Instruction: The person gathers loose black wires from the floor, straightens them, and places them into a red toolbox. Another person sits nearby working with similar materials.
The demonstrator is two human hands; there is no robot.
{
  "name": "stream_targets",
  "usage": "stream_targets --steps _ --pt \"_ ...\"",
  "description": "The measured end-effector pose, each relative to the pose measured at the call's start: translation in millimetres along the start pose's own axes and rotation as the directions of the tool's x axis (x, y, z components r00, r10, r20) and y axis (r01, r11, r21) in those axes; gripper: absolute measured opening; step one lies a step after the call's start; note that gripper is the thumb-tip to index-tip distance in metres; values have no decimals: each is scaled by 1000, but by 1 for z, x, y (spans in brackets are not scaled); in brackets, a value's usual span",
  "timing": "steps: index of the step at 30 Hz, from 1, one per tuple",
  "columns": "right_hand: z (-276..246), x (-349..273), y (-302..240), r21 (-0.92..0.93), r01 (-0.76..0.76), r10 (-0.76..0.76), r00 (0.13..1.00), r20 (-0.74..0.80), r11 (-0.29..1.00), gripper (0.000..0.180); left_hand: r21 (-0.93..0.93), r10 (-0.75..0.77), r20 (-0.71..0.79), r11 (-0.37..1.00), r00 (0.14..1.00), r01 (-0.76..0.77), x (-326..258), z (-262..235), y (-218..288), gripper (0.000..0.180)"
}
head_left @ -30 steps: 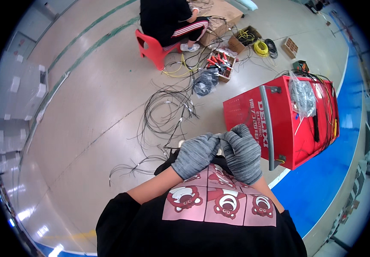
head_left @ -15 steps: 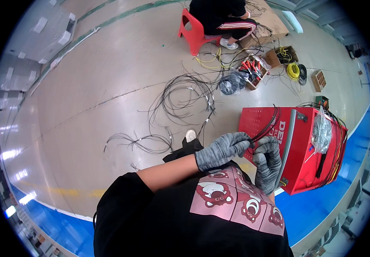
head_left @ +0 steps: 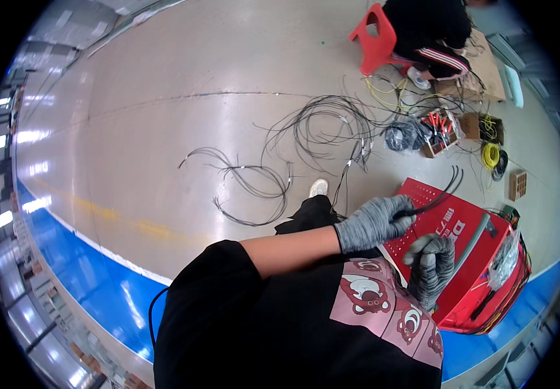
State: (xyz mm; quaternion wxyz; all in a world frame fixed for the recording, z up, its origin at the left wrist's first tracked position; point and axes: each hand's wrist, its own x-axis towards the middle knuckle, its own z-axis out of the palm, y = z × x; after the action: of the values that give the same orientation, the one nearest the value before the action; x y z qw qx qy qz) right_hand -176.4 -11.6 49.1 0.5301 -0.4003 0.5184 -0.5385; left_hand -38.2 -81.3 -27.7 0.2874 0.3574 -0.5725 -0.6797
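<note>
Both hands are gloved in grey and sit right of centre in the frame; I find the left hand (head_left: 378, 223) closed on a black cable bundle (head_left: 434, 203), pinched near the fingertips. The right hand (head_left: 430, 262) is curled, just below; I cannot tell from my view whether it grips anything. The bundle's long axis runs from the left fingertips toward the upper right, free ends uppermost, in front of the red cabinet (head_left: 469, 217). The left hand is the nearer one, being on the bundle; the right is apart from the projecting length.

Containers, upper right: I note a divided box (head_left: 441, 148) holding red-handled tools (head_left: 439, 123), a clear plastic bag with a dark coil (head_left: 402, 136) beside it, and a cardboard box (head_left: 469, 124) with yellow and black cable. Farther right stands a compartmented tray (head_left: 517, 185), contents too small to confirm.
</note>
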Motion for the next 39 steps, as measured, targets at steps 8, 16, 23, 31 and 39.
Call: stream_targets --steps 8,16,23,31,39 --pt "-2 6 16 217 -501 450 858 246 838 14 583 140 -262 812 955 41 -18 -5 -13 27" --pt "-20 36 34 -11 -556 498 734 462 831 20 686 230 -397 717 888 121 -27 -10 -43 28" --pt "-52 71 -60 338 -23 -286 483 828 941 15 -47 -108 -776 992 622 114 -72 -119 -89 24" --pt "-77 83 -131 797 -128 -737 317 597 590 18 210 147 -942 960 302 185 -126 -246 -120 18" --pt "-83 78 -131 839 -119 -748 400 529 530 18 453 464 -862 528 203 718 -108 -260 -48 26"
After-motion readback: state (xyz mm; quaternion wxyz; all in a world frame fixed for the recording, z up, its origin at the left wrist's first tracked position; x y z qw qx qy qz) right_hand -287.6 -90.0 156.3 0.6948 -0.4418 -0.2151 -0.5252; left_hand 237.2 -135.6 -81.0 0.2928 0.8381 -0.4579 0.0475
